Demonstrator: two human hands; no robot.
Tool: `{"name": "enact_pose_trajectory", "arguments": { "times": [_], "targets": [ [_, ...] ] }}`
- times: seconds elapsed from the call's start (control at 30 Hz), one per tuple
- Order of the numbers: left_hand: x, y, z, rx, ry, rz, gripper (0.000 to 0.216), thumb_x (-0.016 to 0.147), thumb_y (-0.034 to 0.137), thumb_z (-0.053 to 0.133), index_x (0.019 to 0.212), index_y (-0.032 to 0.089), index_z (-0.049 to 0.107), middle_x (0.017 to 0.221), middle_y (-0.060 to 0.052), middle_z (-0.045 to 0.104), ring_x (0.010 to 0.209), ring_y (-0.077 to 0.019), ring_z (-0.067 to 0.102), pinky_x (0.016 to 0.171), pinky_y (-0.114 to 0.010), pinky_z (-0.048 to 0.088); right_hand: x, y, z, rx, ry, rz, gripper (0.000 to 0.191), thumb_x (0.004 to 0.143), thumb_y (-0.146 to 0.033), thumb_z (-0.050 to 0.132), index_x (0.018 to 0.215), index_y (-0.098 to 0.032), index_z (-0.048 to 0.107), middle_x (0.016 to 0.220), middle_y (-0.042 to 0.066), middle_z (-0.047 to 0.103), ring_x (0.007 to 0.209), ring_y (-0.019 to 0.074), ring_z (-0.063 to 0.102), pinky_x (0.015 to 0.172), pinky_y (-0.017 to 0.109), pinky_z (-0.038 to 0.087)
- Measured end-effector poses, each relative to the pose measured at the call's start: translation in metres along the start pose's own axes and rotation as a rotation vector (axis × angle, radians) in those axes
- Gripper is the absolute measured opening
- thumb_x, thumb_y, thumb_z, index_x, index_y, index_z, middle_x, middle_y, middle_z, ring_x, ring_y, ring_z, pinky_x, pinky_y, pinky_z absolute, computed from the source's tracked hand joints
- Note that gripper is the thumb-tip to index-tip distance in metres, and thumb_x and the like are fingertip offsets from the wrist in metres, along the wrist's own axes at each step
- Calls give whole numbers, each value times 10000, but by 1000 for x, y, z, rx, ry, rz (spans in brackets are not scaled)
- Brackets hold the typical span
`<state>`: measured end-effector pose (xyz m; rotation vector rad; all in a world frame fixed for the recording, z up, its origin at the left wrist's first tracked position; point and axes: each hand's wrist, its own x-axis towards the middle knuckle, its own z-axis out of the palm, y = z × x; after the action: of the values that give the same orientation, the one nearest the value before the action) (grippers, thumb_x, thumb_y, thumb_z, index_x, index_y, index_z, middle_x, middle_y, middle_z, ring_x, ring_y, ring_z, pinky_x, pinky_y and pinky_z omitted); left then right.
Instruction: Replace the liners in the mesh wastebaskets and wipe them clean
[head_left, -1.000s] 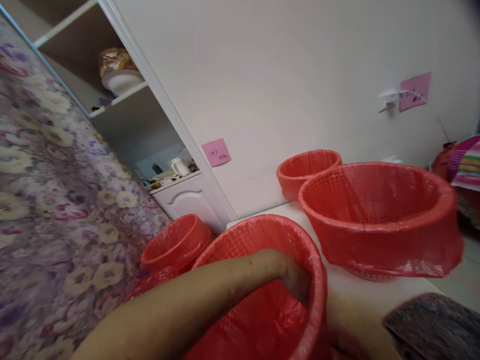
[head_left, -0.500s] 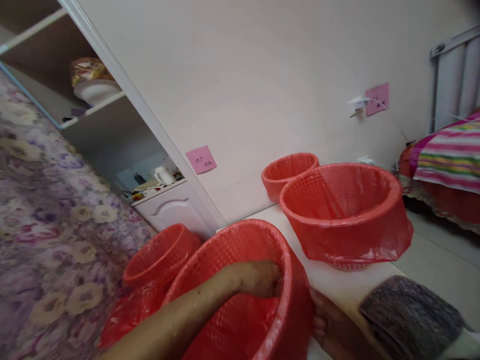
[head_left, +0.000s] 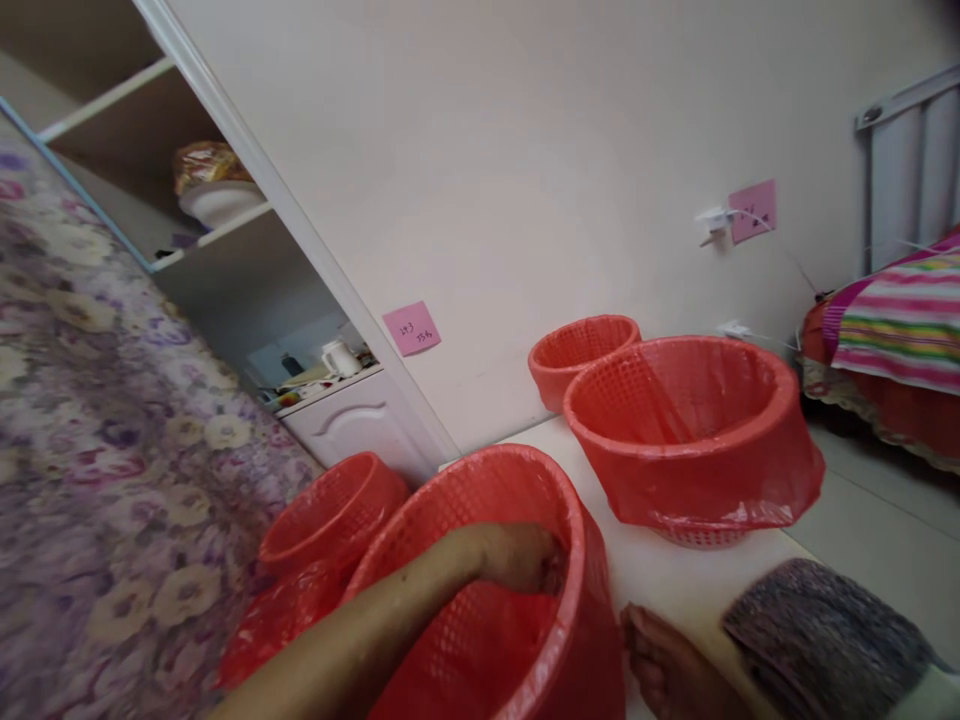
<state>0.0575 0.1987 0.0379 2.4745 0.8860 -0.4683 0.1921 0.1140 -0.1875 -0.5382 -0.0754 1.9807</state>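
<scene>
My left hand (head_left: 517, 555) reaches down inside the nearest red mesh basket (head_left: 525, 465), fingers bent and closed on the red plastic bag (head_left: 510, 640) that lines it. My right hand (head_left: 660, 665), in a grey sleeve, lies outside the basket's right wall with fingers stretched out and nothing in them; its fingertips are at the bag's edge. The basket stands at the near end of a white table (head_left: 675, 575).
A larger bag-lined red basket (head_left: 697, 470) stands further back on the table, with a smaller red basket (head_left: 577, 345) behind it. Another small basket (head_left: 330, 505) sits left on flowered fabric (head_left: 112, 450). A white cupboard (head_left: 360, 420) and a striped blanket (head_left: 900, 320) flank the table.
My left hand has stayed inside the basket, working the bag. My right hand has loosened from the basket's outer wall and slipped slightly lower. The view has shifted a little.
</scene>
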Motion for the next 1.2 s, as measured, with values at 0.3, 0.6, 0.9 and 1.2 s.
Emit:
{"name": "enact_pose_trajectory", "arguments": {
  "times": [0.3,0.6,0.9,1.2],
  "targets": [
    [-89,17,-18,-37,106,-138,331,943,301,545,1217,153,656,1230,-132,699,1106,-237,658,953,-341,494,-21,5,-1,-93,-235,32,381,582,-318,927,838,-143,707,561,-83,509,420,-4,339,412,126,247],
    [-212,22,48,-158,606,-412,393,947,476,520,1286,301,612,1378,-32,624,1297,-242,542,1123,-404,399,-22,12,-20,-165,-5,-4,402,571,-395,923,810,-175,686,651,-49,643,493,33,506,450,119,372],
    [-234,6,90,-141,721,-256,474,874,505,625,1295,288,605,1422,-69,582,1433,-262,377,1179,-481,307,-45,41,-18,-355,-199,58,466,622,-578,839,698,-187,598,611,-42,580,552,93,511,512,217,408],
    [-217,17,88,-61,715,-113,483,863,623,494,967,201,705,917,-39,710,908,-190,621,942,-336,429,-42,33,-17,-291,-117,31,427,584,-326,931,870,-200,640,642,-71,645,524,48,578,500,144,427]
  ]
}}
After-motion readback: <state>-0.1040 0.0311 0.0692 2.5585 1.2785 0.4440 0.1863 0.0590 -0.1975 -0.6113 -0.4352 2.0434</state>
